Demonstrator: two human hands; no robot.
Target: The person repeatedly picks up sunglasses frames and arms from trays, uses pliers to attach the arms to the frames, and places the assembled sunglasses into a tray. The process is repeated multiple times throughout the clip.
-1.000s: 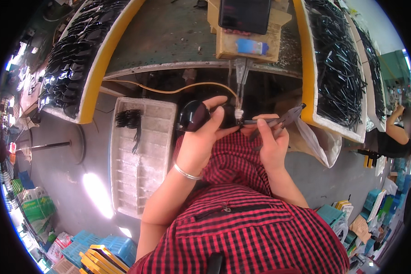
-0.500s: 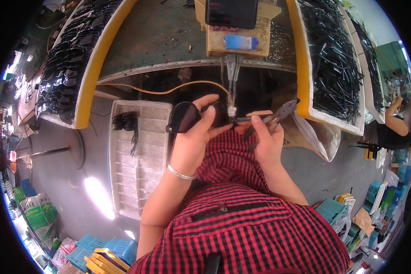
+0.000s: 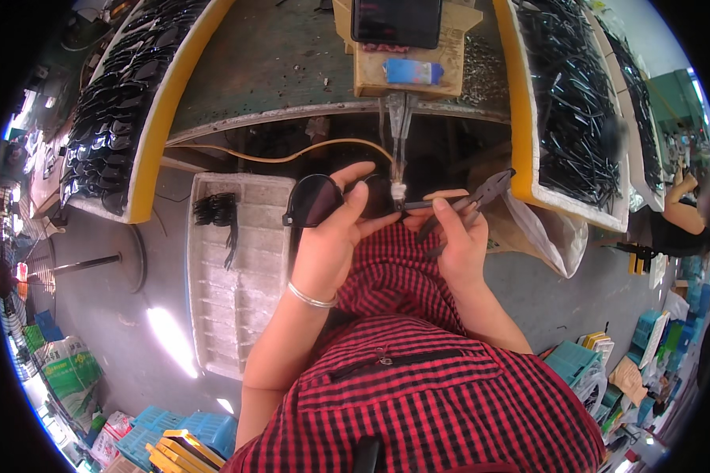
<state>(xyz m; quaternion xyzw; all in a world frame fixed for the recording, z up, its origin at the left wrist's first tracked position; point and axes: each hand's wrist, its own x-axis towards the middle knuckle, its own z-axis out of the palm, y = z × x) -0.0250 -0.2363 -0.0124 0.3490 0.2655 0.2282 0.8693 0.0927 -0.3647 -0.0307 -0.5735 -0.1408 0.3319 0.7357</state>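
My left hand (image 3: 329, 240) is closed on a pair of sunglasses (image 3: 314, 199) with large dark lenses. The frame's right end meets the tip of an upright metal fixture (image 3: 400, 146) that reaches out from the bench edge. In my right hand (image 3: 461, 246) is a pair of pliers (image 3: 493, 188), jaws pointing up and to the right. The same fingers pinch a thin black stick-like piece (image 3: 420, 205), probably a temple arm, whose left end is at the fixture tip. Fingers hide the joint there, so I cannot tell whether the parts are fastened.
A tray of dark lensed frames (image 3: 106, 134) stands at left, and a tray of black temple arms (image 3: 572, 110) at right. Beside my left arm is a white foam tray (image 3: 248, 299). A phone (image 3: 396, 22) and a blue packet (image 3: 412, 72) rest on a cardboard box (image 3: 367, 75).
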